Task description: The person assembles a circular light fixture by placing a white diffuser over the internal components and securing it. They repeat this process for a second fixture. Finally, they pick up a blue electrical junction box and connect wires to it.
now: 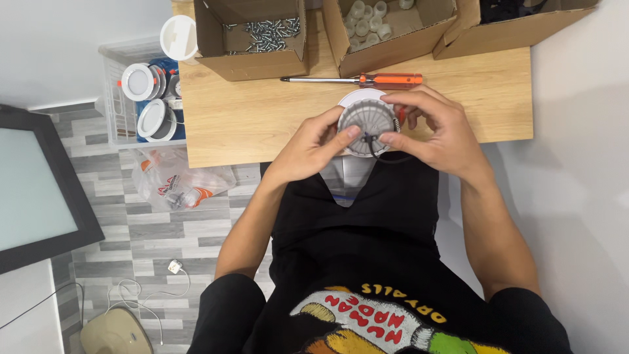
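Currently both hands grip round downlight (367, 118) at table (262, 124) edge, above lap. Left hand (311, 147) fingers clamped on rim, thumb by black cable (383, 154); right hand (436, 128) fingers closed on far side. Best held steady, cable eased w/o yanking. Packages: three open brown boxes (252, 39) at back, w/ screws (265, 36) and white caps; orange screwdriver (367, 80) in front; clear bag w/ red-orange print (180, 183) on floor.

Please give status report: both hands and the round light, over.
Left hand and right hand both grip round downlight, back side up, over table edge. Black cable hangs from it. Orange screwdriver lies behind, clear.
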